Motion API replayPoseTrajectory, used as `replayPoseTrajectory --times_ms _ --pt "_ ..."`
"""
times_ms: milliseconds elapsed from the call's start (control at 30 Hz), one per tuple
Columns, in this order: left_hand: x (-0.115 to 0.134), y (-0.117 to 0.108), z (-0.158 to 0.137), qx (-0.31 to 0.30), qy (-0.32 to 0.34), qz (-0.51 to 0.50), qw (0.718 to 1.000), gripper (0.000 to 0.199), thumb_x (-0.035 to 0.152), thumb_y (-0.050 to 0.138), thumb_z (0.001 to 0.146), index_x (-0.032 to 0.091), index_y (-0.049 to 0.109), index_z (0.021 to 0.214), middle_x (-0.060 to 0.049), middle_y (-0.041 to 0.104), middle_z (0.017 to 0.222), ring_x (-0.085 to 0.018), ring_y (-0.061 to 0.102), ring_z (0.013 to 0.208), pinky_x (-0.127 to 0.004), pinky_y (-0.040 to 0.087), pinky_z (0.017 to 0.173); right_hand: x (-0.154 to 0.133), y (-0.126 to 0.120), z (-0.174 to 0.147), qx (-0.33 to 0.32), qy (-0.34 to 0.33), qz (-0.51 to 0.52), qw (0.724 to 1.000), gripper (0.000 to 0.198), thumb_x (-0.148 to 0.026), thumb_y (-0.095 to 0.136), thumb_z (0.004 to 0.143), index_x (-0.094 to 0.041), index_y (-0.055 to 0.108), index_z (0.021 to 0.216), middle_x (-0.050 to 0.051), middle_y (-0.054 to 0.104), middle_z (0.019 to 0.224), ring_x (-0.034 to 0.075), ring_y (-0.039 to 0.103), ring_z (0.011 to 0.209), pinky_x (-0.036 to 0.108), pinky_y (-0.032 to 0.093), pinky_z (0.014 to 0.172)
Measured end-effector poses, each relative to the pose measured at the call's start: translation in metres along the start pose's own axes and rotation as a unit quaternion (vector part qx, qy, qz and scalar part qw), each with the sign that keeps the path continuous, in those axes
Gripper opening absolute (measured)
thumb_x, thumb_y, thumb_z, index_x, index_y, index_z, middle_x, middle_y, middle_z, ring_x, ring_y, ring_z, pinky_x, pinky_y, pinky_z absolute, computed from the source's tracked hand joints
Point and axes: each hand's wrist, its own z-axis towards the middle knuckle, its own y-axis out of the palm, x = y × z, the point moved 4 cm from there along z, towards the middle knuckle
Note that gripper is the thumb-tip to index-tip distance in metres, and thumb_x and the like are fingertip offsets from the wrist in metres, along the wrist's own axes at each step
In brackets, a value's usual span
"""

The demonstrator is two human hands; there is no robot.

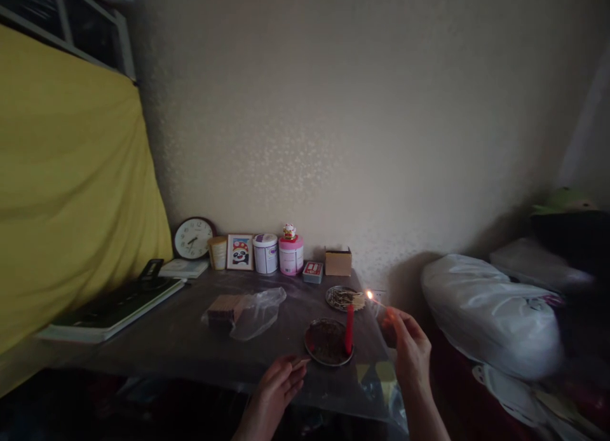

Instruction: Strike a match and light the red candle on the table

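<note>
My right hand (413, 349) pinches a burning match (378, 301), its flame at the left tip. Just left of and below the flame, a red candle (349, 328) stands upright on the right side of a round dark plate (328, 363). The candle's top shows no clear flame. My left hand (279, 385), at the table's front edge, is closed on a small flat matchbox (300, 364), mostly hidden by the fingers. Behind the candle lies a second round plate (335, 297) with several thin sticks, apparently matches.
A brown block-like pack (225, 308) lies beside clear plastic wrap (260, 314). Along the wall stand a clock (194, 238), a framed panda picture (240, 251), a white tin (265, 255), a pink tin (291, 257) and a cardboard box (338, 263). White bags (493, 314) sit at right.
</note>
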Motion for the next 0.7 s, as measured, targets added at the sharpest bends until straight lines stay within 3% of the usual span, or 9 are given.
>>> replayPoseTrajectory --times_ms 167,467,700 --pt "-0.001 -0.009 -0.004 0.03 -0.009 -0.032 0.999 0.024 0.032 0.063 0.074 0.019 0.067 0.094 -0.011 0.071 0.104 -0.023 0.061 0.099 -0.038 0.038 0.093 0.007 -0.011 -0.002 0.019 0.013 0.022 0.999 0.028 -0.035 0.08 0.054 -0.017 0.067 0.071 -0.006 0.063 0.066 0.005 0.055 0.058 0.012 0.044 0.053" --pt "0.002 -0.016 -0.011 0.026 -0.007 -0.043 0.999 0.025 0.031 0.062 0.075 0.019 0.067 0.096 -0.011 0.07 0.107 -0.021 0.061 0.099 -0.035 0.039 0.09 0.015 -0.002 -0.007 0.011 0.056 0.09 0.994 0.031 -0.03 0.085 0.044 -0.017 0.067 0.067 -0.006 0.063 0.064 0.005 0.058 0.057 0.013 0.051 0.055" --pt "0.001 -0.015 -0.01 0.028 -0.007 -0.052 0.998 0.027 0.032 0.065 0.072 0.019 0.067 0.095 -0.011 0.07 0.105 -0.022 0.061 0.098 -0.036 0.04 0.089 0.018 -0.002 -0.007 0.006 0.071 0.103 0.992 0.029 -0.025 0.084 0.045 -0.017 0.068 0.068 -0.004 0.065 0.067 0.007 0.061 0.058 0.015 0.053 0.055"
